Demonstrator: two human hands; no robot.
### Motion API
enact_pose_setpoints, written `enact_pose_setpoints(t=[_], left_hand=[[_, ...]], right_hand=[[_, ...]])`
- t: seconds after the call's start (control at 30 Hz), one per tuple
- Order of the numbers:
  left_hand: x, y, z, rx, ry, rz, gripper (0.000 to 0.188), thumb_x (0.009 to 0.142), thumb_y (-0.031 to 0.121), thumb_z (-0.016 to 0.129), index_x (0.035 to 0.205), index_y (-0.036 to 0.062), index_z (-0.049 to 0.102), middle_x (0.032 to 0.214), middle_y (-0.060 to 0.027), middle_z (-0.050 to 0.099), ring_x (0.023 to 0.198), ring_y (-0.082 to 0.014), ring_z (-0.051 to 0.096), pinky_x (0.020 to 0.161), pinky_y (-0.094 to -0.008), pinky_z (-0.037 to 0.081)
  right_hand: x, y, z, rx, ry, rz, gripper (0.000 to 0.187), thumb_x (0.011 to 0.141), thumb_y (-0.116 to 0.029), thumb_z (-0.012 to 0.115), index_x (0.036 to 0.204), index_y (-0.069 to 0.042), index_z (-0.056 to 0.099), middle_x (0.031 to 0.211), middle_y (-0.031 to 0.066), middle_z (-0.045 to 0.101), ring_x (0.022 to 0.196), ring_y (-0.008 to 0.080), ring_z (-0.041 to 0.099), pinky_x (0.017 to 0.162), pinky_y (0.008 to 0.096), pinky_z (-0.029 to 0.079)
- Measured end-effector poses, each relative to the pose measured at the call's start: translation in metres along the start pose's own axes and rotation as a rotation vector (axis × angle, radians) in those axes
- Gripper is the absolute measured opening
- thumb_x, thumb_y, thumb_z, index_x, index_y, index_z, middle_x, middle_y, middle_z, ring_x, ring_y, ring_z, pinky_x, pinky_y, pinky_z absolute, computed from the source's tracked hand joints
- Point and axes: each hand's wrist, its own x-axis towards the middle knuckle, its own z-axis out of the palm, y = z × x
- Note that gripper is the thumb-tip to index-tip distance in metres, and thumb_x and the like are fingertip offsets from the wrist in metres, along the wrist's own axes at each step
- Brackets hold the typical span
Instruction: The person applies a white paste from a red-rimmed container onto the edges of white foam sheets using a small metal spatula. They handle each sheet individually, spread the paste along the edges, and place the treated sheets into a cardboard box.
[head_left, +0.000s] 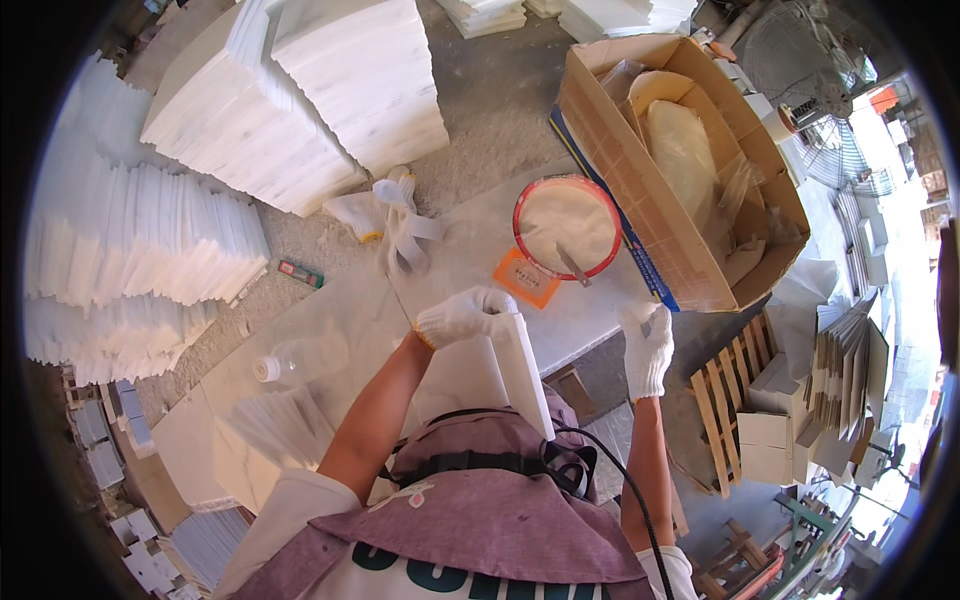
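Observation:
My left hand [468, 315], in a white knitted glove, is closed over the top edge of a white stone tile [527, 375]. The tile stands on edge close to my apron, with another white slab surface [465, 372] beside it. My right hand [648, 350], gloved too, is raised near the corner of the cardboard box, its fingers bent together; anything between the fingertips is too small to make out. Ahead of my hands sits a red-rimmed tub [555, 225] of white material, a scraper [573, 262] sticking out of it. An orange packet [525, 278] lies against the tub.
A cardboard box [600, 125] with plastic bags stands front right. Tall stacks of white slabs [360, 80] rise at far left. Spare gloves [365, 215], a red-green tube [300, 273] and a clear bottle [290, 366] lie left. A wooden pallet [730, 385] and fan [825, 100] are right.

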Motion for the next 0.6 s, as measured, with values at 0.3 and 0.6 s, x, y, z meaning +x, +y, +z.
enact_pose_setpoints(t=[0.3,0.6], left_hand=[[-0.001,0.031,0.007,0.066,0.103,-0.021,0.029,0.079,0.026,0.076,0.099,0.0064,0.07,0.089,0.0033,0.066,0.083,-0.0064,0.057,0.074,-0.0245,0.045],[0.001,0.04,0.017,0.048,0.176,0.034,0.019,0.077,0.019,0.072,0.091,0.0062,0.069,0.085,0.0026,0.063,0.077,-0.0073,0.054,0.07,-0.0243,0.044]], right_hand=[[0.015,0.041,0.031,-0.088,0.125,-0.069,0.042,0.076,-0.013,0.074,0.116,-0.01,0.064,0.104,0.0098,0.069,0.09,0.0255,0.065,0.08,0.036,0.05],[-0.029,0.036,-0.002,0.025,0.163,0.185,0.066,0.083,-0.017,0.074,0.141,-0.004,0.045,0.125,0.0147,0.063,0.114,0.0223,0.061,0.096,0.0322,0.047]])
